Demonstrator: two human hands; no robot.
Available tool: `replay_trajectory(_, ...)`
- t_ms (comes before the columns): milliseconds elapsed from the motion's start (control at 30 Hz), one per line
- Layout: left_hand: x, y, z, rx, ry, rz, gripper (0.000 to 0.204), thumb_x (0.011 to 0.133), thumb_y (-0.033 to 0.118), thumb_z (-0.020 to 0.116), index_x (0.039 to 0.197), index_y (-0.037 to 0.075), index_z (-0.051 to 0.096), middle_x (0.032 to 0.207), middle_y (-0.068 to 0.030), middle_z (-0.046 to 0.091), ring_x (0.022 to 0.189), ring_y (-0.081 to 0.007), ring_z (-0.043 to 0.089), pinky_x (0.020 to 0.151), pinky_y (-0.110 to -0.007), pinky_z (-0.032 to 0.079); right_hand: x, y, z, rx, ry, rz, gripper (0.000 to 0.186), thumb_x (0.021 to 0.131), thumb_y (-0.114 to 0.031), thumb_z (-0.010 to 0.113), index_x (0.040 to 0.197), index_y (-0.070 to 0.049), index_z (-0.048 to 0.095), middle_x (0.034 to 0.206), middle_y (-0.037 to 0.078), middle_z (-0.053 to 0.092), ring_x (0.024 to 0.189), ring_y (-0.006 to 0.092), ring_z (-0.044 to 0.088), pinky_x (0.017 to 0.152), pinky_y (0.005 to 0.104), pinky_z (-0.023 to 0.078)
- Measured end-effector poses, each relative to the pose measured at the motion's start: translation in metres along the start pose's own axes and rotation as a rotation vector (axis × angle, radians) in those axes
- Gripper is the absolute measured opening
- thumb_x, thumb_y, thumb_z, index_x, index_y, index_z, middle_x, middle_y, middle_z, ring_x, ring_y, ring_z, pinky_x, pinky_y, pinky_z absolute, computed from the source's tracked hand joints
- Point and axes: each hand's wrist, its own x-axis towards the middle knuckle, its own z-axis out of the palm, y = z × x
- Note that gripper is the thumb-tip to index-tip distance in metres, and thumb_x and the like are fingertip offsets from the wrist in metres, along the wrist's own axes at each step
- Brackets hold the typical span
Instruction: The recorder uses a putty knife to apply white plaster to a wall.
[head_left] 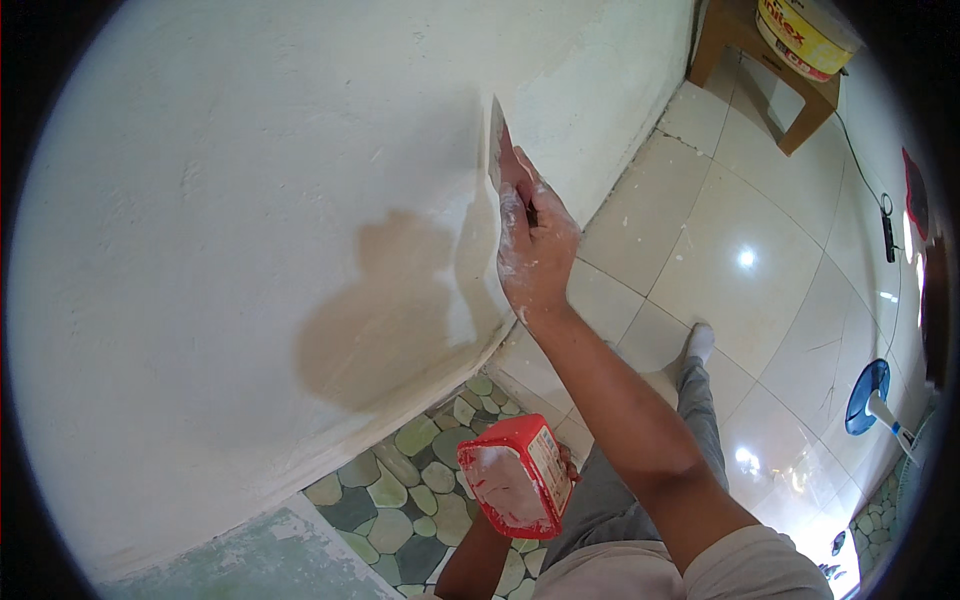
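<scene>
My right hand [535,230], smeared with white paste, grips a flat metal putty knife [500,140], its blade on or very close to the white wall [250,220] at a vertical corner. Shadows of the hand and body fall on the wall to the left of the corner. Down at my waist, my left hand [568,460] holds a red plastic tub [510,475] tilted, with white paste inside. The fingers of that hand are mostly hidden behind the tub.
A wooden stool [810,130] bears a yellow bucket [805,45] at the upper right. A blue fan [868,398] and a black power strip [888,235] are on the right. Pebble-patterned flooring [390,510] meets cream tiles [740,210], where my foot stands.
</scene>
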Motion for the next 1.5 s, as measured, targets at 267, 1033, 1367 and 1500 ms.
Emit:
replay_trajectory(267,-0.002,0.005,-0.016,0.31,-0.309,0.006,0.078,0.089,0.064,0.046,0.131,-0.001,0.05,0.117,-0.0213,0.06,0.109,-0.0425,0.059,0.096,-0.056,0.046,-0.065,-0.059,0.056,0.069,-0.286,-0.264,0.038,0.09,0.001,0.063,0.128,0.001,0.059,0.109,0.02,0.065,0.099,0.0281,0.066,0.085,0.0341,0.052)
replay_trajectory(1033,-0.03,0.003,0.003,-0.031,-0.085,0.091,0.07,0.092,0.059,0.045,0.132,0.001,0.05,0.12,-0.0173,0.06,0.112,-0.0384,0.058,0.101,-0.055,0.043,-0.101,-0.057,0.066,-0.076,-0.362,-0.41,0.047,0.083,0.006,0.068,0.129,-0.004,0.061,0.121,0.018,0.062,0.111,0.0315,0.061,0.09,0.0371,0.053)
replay_trajectory(1367,-0.019,0.005,0.004,-0.206,0.016,0.21,0.067,0.094,0.056,0.045,0.132,0.002,0.05,0.122,-0.0156,0.059,0.114,-0.0366,0.058,0.104,-0.054,0.042,-0.148,-0.085,0.02,0.647,-0.654,0.58,0.03,0.093,-0.002,0.06,0.124,-0.003,0.062,0.122,0.007,0.067,0.104,0.0193,0.066,0.092,0.0345,0.053)
replay_trajectory(1500,-0.02,-0.009,0.007,-0.29,0.073,0.302,0.066,0.095,0.056,0.045,0.132,0.002,0.049,0.122,-0.0149,0.059,0.115,-0.0359,0.058,0.105,-0.054,0.042,-0.123,-0.08,-0.039,1.03,-0.407,0.983,0.029,0.094,-0.004,0.061,0.123,-0.003,0.061,0.121,0.011,0.066,0.109,0.0183,0.064,0.099,0.0345,0.052)
